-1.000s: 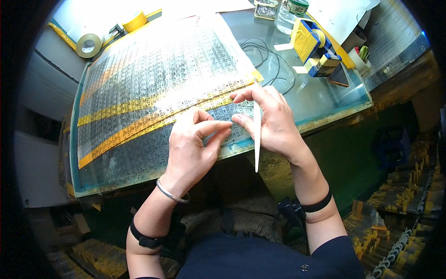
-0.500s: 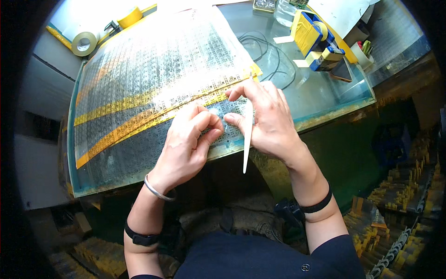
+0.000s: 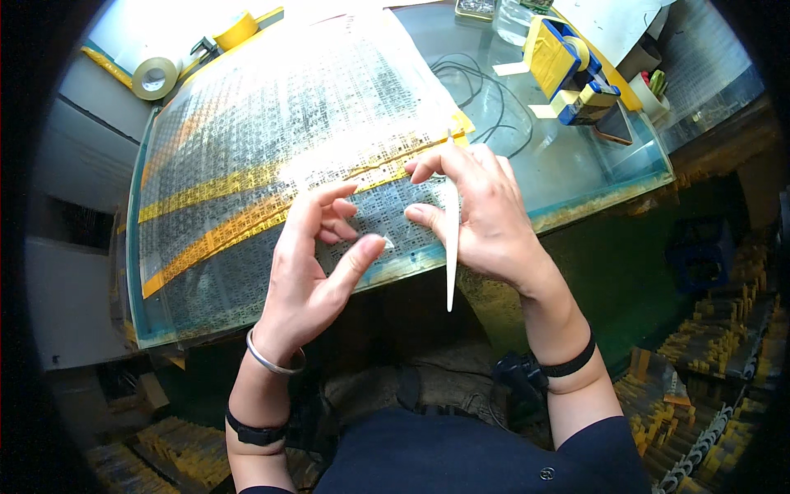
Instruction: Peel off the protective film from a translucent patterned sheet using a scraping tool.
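Note:
My left hand hovers over the near edge of a glass-topped table, its thumb apart from the curled fingers. By the thumb tip shows a small clear scrap; whether it clings to the thumb or lies on the sheet, I cannot tell. My right hand carries a slim white pointed stick across the palm, tip toward me, thumb and forefinger apart. Under both hands spreads a large clear sheet with dense dark patterns, crossed by yellow-orange tape strips.
Tape rolls lie at the far left. A yellow-and-blue tape dispenser stands at the back right, near a phone-like flat object. Thin black cable coils beside the sheet. Racks with yellowish pieces stand at lower right.
My left hand's pinch has opened, thumb drawn away from the fingers, and the hand has shifted slightly left. The right hand keeps the white stick in nearly the same pose.

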Tool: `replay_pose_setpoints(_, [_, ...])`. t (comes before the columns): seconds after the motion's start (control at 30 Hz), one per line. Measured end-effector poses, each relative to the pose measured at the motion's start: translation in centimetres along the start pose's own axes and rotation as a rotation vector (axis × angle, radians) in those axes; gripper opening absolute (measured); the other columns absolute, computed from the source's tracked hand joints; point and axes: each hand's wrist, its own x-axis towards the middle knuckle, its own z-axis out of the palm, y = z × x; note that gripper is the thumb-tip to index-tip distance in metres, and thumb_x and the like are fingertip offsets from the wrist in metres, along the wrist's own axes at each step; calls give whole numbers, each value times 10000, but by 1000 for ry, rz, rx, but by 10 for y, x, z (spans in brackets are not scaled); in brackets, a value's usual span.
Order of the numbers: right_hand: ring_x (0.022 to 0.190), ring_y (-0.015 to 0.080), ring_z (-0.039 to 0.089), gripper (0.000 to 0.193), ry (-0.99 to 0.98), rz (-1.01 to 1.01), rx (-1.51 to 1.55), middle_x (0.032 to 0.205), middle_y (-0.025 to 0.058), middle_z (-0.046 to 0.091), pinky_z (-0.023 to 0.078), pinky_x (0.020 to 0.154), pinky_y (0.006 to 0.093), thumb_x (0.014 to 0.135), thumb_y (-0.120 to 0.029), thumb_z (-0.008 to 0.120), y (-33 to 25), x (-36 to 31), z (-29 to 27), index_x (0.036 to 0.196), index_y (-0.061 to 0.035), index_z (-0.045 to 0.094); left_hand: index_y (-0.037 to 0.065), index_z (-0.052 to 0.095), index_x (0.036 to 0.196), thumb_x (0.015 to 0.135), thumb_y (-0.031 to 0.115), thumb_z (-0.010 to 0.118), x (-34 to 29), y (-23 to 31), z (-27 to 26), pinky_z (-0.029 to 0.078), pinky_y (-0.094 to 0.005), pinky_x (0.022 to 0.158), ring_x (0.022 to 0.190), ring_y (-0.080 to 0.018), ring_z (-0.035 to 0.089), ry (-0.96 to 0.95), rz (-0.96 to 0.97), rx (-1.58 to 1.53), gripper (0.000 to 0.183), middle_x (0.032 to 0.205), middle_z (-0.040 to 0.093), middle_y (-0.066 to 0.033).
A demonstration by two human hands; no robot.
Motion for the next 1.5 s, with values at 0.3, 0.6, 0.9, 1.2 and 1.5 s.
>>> replay_pose_setpoints(0.3, [1017, 277, 567, 317, -3, -20, 26, 1014, 35, 657, 388, 921, 397, 738, -205, 775, 0, 3, 2, 998, -130, 609, 58, 512, 738, 841, 315, 713, 1, 12, 23, 428, -421, 628, 695, -311, 545, 48, 232, 661, 342, 694, 507, -121])
replay_pose_setpoints(0.6, [1012, 246, 600, 261, 39, -2, 89, 1101, 93, 688, 429, 914, 360, 817, -60, 732, -10, 11, 9, 1025, -74, 575, 51, 534, 793, 862, 164, 628, -1, -4, 29, 438, -418, 648, 717, -301, 561, 161, 295, 491, 162, 744, 522, -121])
replay_pose_setpoints(0.9, [1191, 204, 544, 131, 2, 141, 893, 1263, 216, 609, 392, 1053, 343, 1032, -130, 500, -36, 37, 47, 1107, -24, 510, 34, 550, 812, 791, 139, 648, 1, -10, 34, 443, -396, 643, 739, -282, 559, 182, 343, 440, 145, 790, 523, -121])
replay_pose_setpoints(1.2, [1206, 218, 528, 218, -116, 87, 654, 1302, 217, 579, 389, 1041, 348, 1054, -221, 467, -29, 36, 63, 1172, -38, 483, 22, 561, 803, 770, 119, 640, -9, -21, 15, 452, -398, 627, 717, -283, 559, 153, 367, 406, 130, 770, 530, -116])
replay_pose_setpoints(1.5, [1211, 344, 570, 196, -111, -6, 364, 1274, 233, 594, 439, 991, 406, 1025, -219, 516, -29, 39, 68, 1107, -41, 505, 39, 519, 775, 880, 123, 628, -36, -23, -48, 452, -403, 619, 677, -303, 559, 82, 307, 457, 173, 744, 509, -121])
